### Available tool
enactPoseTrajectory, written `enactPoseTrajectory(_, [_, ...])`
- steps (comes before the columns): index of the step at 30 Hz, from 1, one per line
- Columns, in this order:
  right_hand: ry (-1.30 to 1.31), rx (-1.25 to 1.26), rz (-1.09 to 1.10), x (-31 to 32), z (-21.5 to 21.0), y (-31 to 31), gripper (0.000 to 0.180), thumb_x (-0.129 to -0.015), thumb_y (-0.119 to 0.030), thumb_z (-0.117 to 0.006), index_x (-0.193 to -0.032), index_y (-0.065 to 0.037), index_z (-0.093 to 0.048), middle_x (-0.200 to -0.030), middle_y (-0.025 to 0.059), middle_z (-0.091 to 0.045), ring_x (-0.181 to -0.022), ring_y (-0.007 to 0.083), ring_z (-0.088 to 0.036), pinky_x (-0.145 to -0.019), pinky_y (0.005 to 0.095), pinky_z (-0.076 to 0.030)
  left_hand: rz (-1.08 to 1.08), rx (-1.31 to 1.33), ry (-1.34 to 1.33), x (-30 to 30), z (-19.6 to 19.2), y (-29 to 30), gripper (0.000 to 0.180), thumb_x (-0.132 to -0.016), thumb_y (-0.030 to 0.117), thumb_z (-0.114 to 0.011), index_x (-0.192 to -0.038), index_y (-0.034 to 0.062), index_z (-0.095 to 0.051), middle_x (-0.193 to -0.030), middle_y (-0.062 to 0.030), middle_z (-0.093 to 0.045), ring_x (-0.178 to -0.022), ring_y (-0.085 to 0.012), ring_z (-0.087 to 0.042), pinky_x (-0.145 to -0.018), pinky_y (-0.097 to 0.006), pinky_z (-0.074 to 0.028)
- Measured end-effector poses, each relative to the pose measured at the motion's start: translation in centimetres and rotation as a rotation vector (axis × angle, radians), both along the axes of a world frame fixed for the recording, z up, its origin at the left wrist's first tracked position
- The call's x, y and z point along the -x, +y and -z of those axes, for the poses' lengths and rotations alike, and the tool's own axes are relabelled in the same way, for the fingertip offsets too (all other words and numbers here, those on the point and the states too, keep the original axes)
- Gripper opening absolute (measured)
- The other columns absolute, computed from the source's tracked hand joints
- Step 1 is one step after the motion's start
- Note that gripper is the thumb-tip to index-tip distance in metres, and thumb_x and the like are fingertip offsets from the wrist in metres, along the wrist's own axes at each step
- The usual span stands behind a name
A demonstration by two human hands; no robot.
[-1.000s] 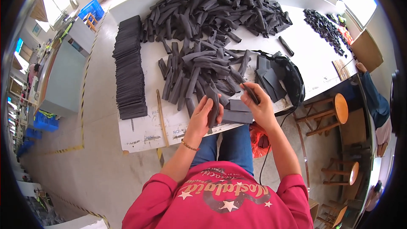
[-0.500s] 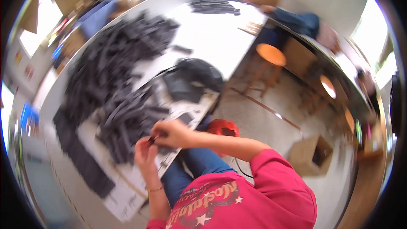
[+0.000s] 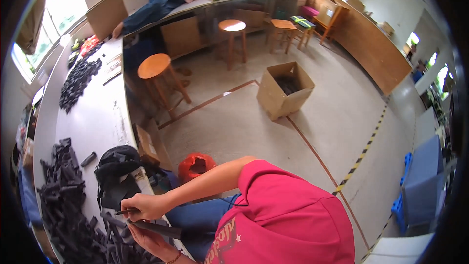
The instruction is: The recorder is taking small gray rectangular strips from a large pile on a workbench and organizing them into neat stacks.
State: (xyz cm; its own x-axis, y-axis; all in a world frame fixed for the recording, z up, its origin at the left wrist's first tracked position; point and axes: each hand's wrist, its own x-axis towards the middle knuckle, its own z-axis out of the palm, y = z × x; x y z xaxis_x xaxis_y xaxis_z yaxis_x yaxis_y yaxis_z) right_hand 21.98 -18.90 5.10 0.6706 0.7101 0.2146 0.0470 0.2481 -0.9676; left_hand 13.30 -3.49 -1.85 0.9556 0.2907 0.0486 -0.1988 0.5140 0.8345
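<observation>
1. Head view: the left hand [image 3: 150, 242] is gripping a dark grey piece [image 3: 167, 230] in a narrow hold, and this piece is lying between the hand and the person's lap, near the table's edge.
2. Just above it, the right hand [image 3: 147, 206] is pinching a slim dark object [image 3: 127, 211] between closed fingers; its exact kind is staying unclear at this size.
3. Work appears to be partway along: one piece is being handled, while a large heap [image 3: 61, 193] of similar ones is lying loose on the white table [image 3: 95, 124]. Which of these are finished, the view is not showing.
4. Pieces in the heap are looking matt, soft and fabric-like, many curling into narrow tubes; the held one is forming a long, smooth strip.
5. Flat dark sheets [image 3: 121, 191] are resting beside a rounded black bag [image 3: 117, 159], whose surface is appearing pliable.
6. Farther along, small dark bits [image 3: 78, 84] are making a lumpy, irregular pile.
</observation>
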Motion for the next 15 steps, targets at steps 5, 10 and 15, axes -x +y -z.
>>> enactPoseTrajectory(5, [-0.323, 0.002, 0.216, -1.2, 1.8, -0.5, 0.019, -0.082, -0.004, -0.064, -0.097, 0.0, -0.054, -0.081, 0.0138, -0.063, -0.075, 0.0281, -0.062, -0.068, 0.0363, -0.047, -0.072, -0.047, 0.109, -2.8, 2.1, -0.4, 0.036, -0.1, 0.027, -0.052, -0.124, -0.0002, -0.052, -0.12, -0.0109, -0.059, -0.106, -0.0217, -0.059, -0.094, -0.034, -0.044])
enactPoseTrajectory(10, [-0.315, -0.04, 0.165, -1.2, 1.9, 1.2, 0.018, -0.081, -0.001, -0.064, -0.095, 0.0, -0.054, -0.081, 0.0133, -0.063, -0.076, 0.028, -0.061, -0.068, 0.0362, -0.047, 0.005, 0.251, 0.074, -2.7, 0.0, -0.4, 0.034, -0.102, 0.027, -0.046, -0.12, -0.0011, -0.054, -0.114, -0.0103, -0.059, -0.103, -0.0191, -0.056, -0.092, -0.033, -0.042])
enactPoseTrajectory(15, [-0.22, 0.066, 0.214, -1.0, 1.2, 0.9, 0.027, -0.078, -0.006, -0.07, -0.096, -0.001, -0.051, -0.08, 0.0135, -0.062, -0.075, 0.0278, -0.06, -0.065, 0.0368, -0.046, -0.347, -0.467, 0.036, -2.5, -0.2, -1.6, 0.013, -0.088, 0.004, -0.059, -0.098, -0.004, -0.061, -0.09, -0.0211, -0.06, -0.079, -0.0357, -0.058, -0.067, -0.042, -0.048])
